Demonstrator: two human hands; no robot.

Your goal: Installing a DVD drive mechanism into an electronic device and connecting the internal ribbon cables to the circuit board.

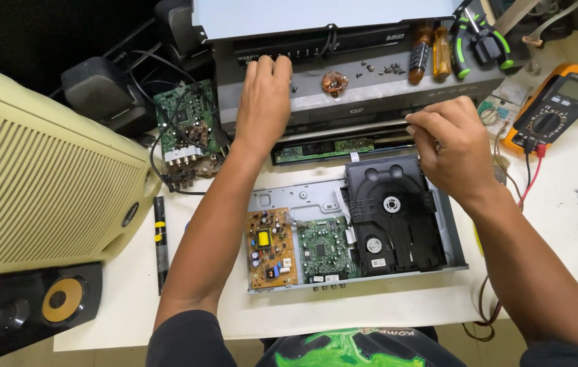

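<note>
An opened disc player chassis (302, 194) lies flat, showing a tan power board (270, 248), a green circuit board (325, 249) and a black disc drive (392, 214). The left hand (263, 102) rests with fingers spread loosely on a grey unit (370, 85) beyond it. The right hand (453, 149) has fingertips pinched at the drive's far edge; what they pinch cannot be told. The chassis lies below both hands' fingers.

Matt grey metal chassis (306, 192); black, seemingly plastic disc drive (391, 217), glossy speaker (24, 309)
</note>
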